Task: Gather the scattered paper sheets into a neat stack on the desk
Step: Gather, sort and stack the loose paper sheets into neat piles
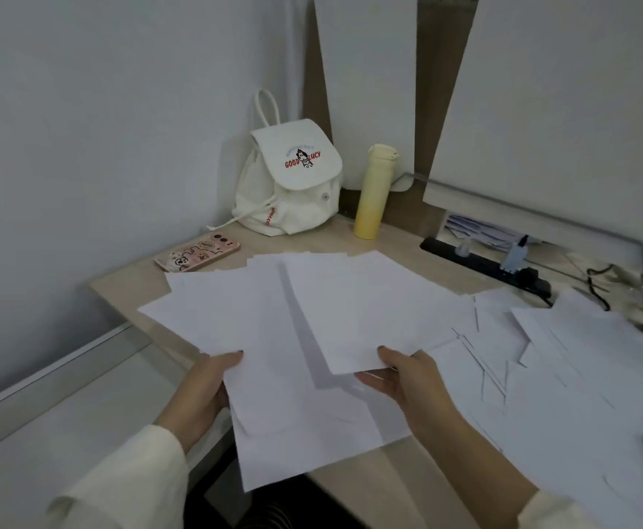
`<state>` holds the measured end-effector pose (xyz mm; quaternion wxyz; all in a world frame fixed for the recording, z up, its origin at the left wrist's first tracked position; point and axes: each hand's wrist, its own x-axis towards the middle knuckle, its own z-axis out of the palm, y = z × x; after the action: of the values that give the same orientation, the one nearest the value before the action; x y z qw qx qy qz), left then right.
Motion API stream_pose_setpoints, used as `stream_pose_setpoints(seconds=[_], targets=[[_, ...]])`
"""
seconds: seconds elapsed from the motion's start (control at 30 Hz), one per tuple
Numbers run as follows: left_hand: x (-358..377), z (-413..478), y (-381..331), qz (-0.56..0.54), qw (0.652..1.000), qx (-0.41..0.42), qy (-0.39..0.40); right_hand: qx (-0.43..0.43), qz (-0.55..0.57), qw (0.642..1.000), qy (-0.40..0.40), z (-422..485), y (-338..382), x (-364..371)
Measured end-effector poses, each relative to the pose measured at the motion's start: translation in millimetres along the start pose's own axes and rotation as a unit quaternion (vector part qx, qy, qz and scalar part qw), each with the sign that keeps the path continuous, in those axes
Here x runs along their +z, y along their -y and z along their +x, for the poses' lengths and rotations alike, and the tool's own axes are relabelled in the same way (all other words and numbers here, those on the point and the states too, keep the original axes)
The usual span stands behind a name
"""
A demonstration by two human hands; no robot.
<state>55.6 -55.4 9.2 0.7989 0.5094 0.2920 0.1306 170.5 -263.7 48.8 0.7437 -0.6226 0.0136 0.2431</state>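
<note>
Nearest, two cream sleeves (128, 479) reach in from the bottom edge. The left hand (213, 383) grips a loose bundle of sheets (270, 345) at its left side, thumb curled on top and fingers hidden beneath. The bundle is fanned unevenly, and its near corner juts past the front edge of the desk (354, 486). The right hand (400, 379) pinches a smaller batch of sheets (365, 311) by the near edge, thumb above and fingers below. This batch lies over the right part of the bundle and throws a grey shadow onto it. I cannot tell whether either lot rests on the desk or is held just above it.

Further right, scattered sheets (564, 368) cover the pale wooden top in an overlapping mess, their corners pointing every way.

Beyond the held paper a phone (197, 253) in a pink cartoon case lies face down near the left wall. Behind it, in the corner, a white backpack (293, 185) stands upright with a yellow bottle (371, 192) just beside it. A black power strip (484, 261) runs along the back right, with plugs in it.
</note>
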Motion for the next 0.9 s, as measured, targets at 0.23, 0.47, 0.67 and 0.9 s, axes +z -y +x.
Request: stream_pose_setpoints(seconds=[0.23,0.47,0.67,0.9], targets=[[24.8,-10.2,-7.1,-0.004,0.999,0.005,0.039,0.057,-0.058,0.991,0.102,-18.4,-21.9,9.7],[15.1,-13.5,-21.4,0.094,0.993,0.06,-0.031,0.031,-0.111,0.987,0.116,-9.4,-5.9,-16.2],[-11.1,-39.6,-51.7,0.053,0.99,0.13,-0.014,-0.055,-0.221,0.972,0.052,14.0,48.6,-60.2],[-11.5,-47.2,-68.4,0.054,0.987,0.137,0.063,-0.036,-0.044,0.987,0.15,28.3,62.6,-58.3]])
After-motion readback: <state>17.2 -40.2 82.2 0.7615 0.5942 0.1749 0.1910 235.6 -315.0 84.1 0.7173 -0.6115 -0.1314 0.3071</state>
